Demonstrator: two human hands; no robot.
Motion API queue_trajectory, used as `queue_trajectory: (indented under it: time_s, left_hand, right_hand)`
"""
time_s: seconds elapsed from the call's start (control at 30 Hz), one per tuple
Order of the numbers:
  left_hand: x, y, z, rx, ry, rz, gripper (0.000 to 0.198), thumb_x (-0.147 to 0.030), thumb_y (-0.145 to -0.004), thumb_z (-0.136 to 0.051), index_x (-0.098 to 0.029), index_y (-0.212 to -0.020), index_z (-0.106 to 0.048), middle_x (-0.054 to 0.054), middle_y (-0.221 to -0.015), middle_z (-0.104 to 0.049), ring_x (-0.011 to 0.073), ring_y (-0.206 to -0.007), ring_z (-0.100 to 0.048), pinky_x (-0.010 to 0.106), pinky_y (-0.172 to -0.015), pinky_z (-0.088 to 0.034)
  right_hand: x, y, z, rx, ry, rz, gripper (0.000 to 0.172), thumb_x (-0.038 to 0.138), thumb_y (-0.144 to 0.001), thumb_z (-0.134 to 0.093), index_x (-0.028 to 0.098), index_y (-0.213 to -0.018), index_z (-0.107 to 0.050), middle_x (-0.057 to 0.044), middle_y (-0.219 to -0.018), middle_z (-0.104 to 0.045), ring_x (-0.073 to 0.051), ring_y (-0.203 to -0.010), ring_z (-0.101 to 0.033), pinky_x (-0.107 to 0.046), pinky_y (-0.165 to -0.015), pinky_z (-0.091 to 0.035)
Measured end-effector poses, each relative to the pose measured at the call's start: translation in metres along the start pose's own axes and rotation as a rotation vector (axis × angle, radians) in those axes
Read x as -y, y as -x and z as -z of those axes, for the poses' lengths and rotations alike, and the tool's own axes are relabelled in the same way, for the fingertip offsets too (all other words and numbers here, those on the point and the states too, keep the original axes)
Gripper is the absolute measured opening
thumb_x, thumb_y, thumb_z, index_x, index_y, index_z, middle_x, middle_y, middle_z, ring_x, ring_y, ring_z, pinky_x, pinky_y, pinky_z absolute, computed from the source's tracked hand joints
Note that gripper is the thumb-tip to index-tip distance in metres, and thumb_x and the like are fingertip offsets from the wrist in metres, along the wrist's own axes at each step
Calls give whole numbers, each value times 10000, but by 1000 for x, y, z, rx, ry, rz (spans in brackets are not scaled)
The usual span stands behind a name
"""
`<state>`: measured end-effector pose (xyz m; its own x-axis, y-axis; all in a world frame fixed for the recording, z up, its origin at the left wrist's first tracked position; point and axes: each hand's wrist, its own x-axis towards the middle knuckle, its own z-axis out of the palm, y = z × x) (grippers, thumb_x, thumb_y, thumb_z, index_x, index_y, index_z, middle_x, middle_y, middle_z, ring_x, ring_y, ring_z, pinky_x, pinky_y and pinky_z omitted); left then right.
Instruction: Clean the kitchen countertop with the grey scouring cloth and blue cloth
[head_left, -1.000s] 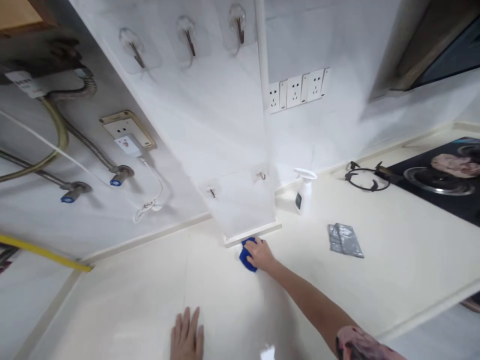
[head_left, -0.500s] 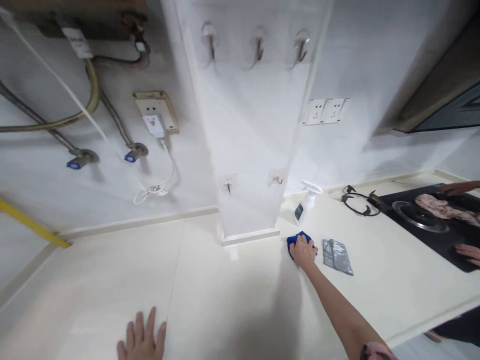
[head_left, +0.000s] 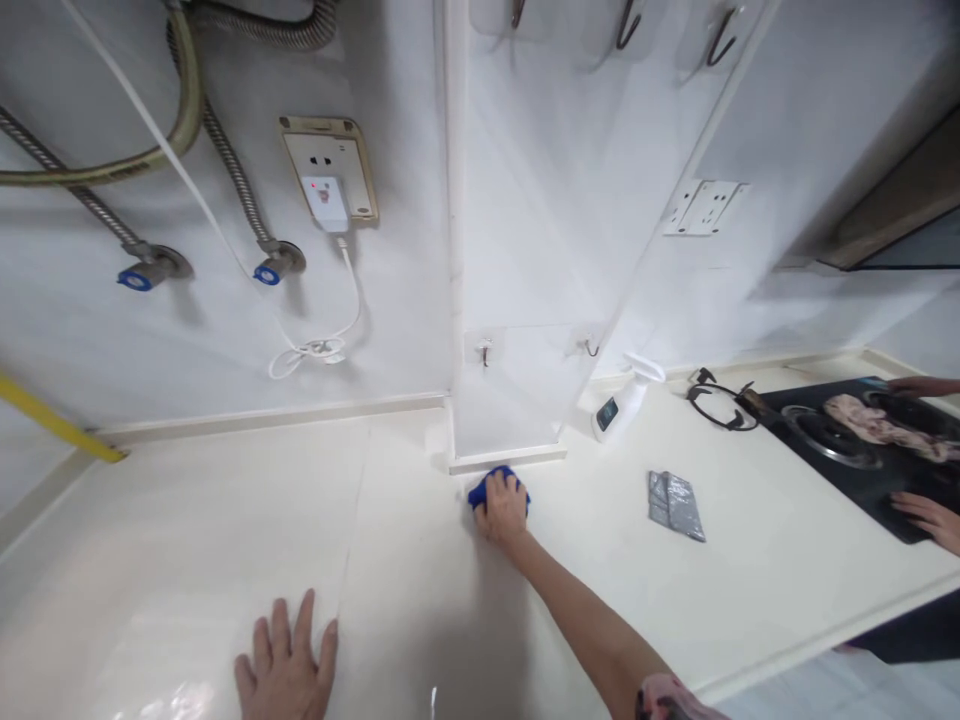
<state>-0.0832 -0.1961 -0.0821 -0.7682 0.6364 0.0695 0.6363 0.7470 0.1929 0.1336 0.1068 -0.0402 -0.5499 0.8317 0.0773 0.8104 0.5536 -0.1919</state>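
Under my right hand is a bunched blue cloth, pressed to the white countertop at the foot of the wall pillar. My fingers curl over the cloth, which sticks out around them. My left hand lies flat on the counter at the lower left, fingers spread, holding nothing. To the right of the cloth lies a folded grey plastic packet. A white spray bottle stands behind it, near the wall.
A black pan support lies beside the black gas hob at the right. Another person's hands are over the hob, near a crumpled rag. Water valves, a plugged-in charger and a yellow pipe line the left wall.
My right hand has slid left with the blue cloth, from near the spray bottle to the front of the pillar. My left hand stays flat in about the same place. The camera view has shifted.
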Motion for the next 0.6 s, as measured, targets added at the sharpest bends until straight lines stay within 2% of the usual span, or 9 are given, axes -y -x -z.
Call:
queue_trajectory:
  time_s: [0.07,0.13,0.2,0.27,0.37,0.47,0.53,0.6]
  left_hand:
    - [0,-2,-4,-22,0,6,747,-580,-963,-195,-209,-1592,-350,148,-1726,-230,363,-1607,-110,621,-1268,-139]
    - [0,-2,-5,-32,-3,15,761,-589,-959,-170,-207,-1589,-358,148,-1723,-236,359,-1607,-114,613,-1271,-136]
    - [-1,-2,-5,-30,-6,14,759,-589,-962,-162,-209,-1590,-357,153,-1723,-234,368,-1605,-122,612,-1271,-136]
    - [-1,-1,-3,-28,-5,1,748,-581,-970,-167,-210,-1595,-346,159,-1725,-224,378,-1603,-126,615,-1270,-136]
    - [0,0,-1,-6,-1,-7,738,-574,-975,-188,-206,-1600,-331,161,-1728,-215,379,-1604,-114,618,-1271,-135]
    - [0,0,-2,7,10,4,732,-570,-974,-204,-210,-1599,-330,148,-1732,-215,371,-1608,-100,620,-1274,-133]
    - [-1,0,-2,5,14,14,722,-554,-975,-210,-206,-1594,-345,148,-1730,-221,369,-1609,-100,621,-1276,-129]
    - [-4,1,1,3,15,23,709,-538,-977,-225,-206,-1590,-353,148,-1728,-230,364,-1610,-99,621,-1279,-123]
  right_hand:
    - [8,17,-5,81,-115,230,569,377,-831,-610,185,-1365,-582,-137,-1531,-535,-375,-1219,-477,-547,-1009,-371]
    - [16,36,-15,138,-210,407,578,425,-810,-634,253,-1359,-587,-62,-1533,-553,-367,-1233,-468,-565,-1047,-353]
    - [15,54,-24,153,-275,492,598,446,-780,-658,285,-1352,-592,-32,-1499,-589,-356,-1215,-479,-561,-1048,-359]
    - [-3,67,-28,133,-303,484,629,432,-736,-686,286,-1342,-605,-34,-1471,-612,-349,-1194,-496,-534,-1024,-387]
    - [-58,71,-21,48,-246,291,661,369,-707,-692,226,-1348,-618,-82,-1467,-610,-349,-1180,-515,-489,-1000,-418]
    - [-107,54,0,-43,-107,-23,594,345,-812,-605,186,-1384,-597,-115,-1491,-582,-332,-1139,-545,-452,-964,-441]
    - [-115,35,12,-62,1,-228,531,344,-876,-535,167,-1373,-601,-146,-1477,-579,-337,-1110,-562,-446,-912,-454]
    - [-100,13,17,-60,95,-327,474,336,-892,-513,129,-1302,-630,-203,-1392,-612,-355,-1090,-568,-451,-871,-453]
